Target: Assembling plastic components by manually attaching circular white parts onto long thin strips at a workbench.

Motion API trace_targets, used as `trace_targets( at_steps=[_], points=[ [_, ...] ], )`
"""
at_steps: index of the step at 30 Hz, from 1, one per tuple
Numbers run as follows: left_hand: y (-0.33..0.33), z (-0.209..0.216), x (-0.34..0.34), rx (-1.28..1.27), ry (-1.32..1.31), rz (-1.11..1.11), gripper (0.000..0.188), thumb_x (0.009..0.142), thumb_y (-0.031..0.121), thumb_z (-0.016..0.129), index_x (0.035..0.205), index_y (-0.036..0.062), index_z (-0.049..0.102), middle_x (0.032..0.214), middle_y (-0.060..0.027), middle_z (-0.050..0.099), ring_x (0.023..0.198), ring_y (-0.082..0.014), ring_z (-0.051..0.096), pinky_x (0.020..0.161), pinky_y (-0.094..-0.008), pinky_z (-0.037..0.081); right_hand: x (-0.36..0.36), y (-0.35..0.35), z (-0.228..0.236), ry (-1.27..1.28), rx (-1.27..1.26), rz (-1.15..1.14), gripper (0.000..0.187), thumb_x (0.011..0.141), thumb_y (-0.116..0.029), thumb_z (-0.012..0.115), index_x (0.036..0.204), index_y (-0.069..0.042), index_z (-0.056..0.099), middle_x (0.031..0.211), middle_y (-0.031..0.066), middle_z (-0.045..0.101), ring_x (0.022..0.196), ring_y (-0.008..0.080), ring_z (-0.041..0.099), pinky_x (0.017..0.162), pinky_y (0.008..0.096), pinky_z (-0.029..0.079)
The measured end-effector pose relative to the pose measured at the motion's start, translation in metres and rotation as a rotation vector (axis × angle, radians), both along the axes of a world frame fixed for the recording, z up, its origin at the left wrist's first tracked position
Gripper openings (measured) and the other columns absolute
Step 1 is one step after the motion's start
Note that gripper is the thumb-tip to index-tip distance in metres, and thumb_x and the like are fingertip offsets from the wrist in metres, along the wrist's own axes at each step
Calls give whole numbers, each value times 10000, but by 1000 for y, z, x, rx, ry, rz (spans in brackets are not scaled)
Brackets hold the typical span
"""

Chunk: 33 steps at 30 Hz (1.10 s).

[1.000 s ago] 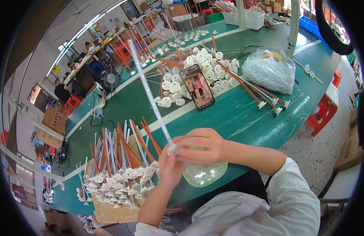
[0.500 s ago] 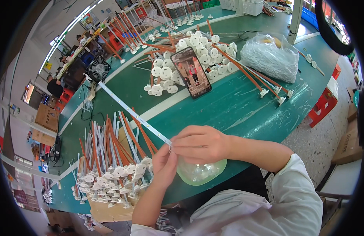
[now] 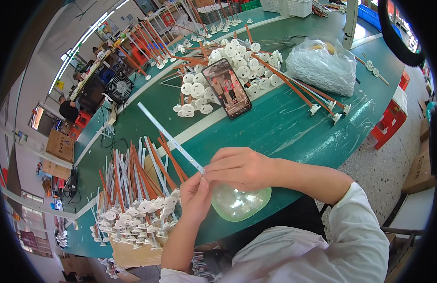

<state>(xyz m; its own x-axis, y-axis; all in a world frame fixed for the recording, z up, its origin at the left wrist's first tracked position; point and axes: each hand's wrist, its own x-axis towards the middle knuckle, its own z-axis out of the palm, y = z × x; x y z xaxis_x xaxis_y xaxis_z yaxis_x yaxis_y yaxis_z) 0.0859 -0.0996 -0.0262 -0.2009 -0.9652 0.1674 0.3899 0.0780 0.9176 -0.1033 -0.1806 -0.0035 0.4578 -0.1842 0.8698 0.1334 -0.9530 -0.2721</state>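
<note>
A narrow white strip (image 3: 169, 137) with small dots spaced along it rises toward the upper left from my fingers. My left hand (image 3: 195, 198) pinches its near end from below. Fingers of my right hand (image 3: 239, 167) are closed over the same end, meeting the left fingertips; any small part between them is hidden. Partly under my right hand sits a translucent pale green bowl (image 3: 242, 203) with clear contents too small to name. To the left of my hands lies a dense bundle of orange and whitish rods with white round bases (image 3: 150, 207).
Beyond my hands, a phone (image 3: 228, 89) leans on a heap of white disc-based rods (image 3: 198, 89). A clear plastic bag of thin whitish pieces (image 3: 320, 68) rests at the right. A black fan (image 3: 119, 87) stands far left, a red stool (image 3: 390, 125) right of the green table (image 3: 294, 132).
The strip's far end has swung up and to the right and looks nearer, so the strip appears shorter. Both hands keep their grip at its near end. The view has shifted slightly.
</note>
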Motion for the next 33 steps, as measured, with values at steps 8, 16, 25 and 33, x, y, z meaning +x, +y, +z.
trace_targets(
  at_steps=[8,16,25,33],
  points=[
    [5,6,-4,-78,-57,134,408,993,253,535,1266,-49,546,1263,-140,585,1067,-210,585,935,-371,453,-2,5,8,-45,177,-114,210,754,-74,758,936,-6,681,925,106,677,760,282,659,654,355,554],
    [2,16,1,-81,-152,197,452,948,158,587,1314,-90,491,1173,-172,627,991,-190,600,928,-343,453,-10,0,28,890,174,-176,181,764,-152,687,828,16,672,793,197,657,698,369,666,635,421,549],
    [8,14,-3,-117,-353,168,478,957,248,588,1292,-84,512,1154,-193,634,937,-184,591,879,-343,461,-15,5,32,1224,217,10,163,746,-135,681,821,9,693,757,199,649,778,387,666,669,462,544],
    [9,12,-7,-99,-329,181,503,937,245,612,1294,-94,506,1156,-196,633,946,-193,600,894,-351,460,-15,-2,8,1047,277,182,138,755,-147,659,753,-9,657,712,191,625,724,375,634,639,461,501]
  ],
)
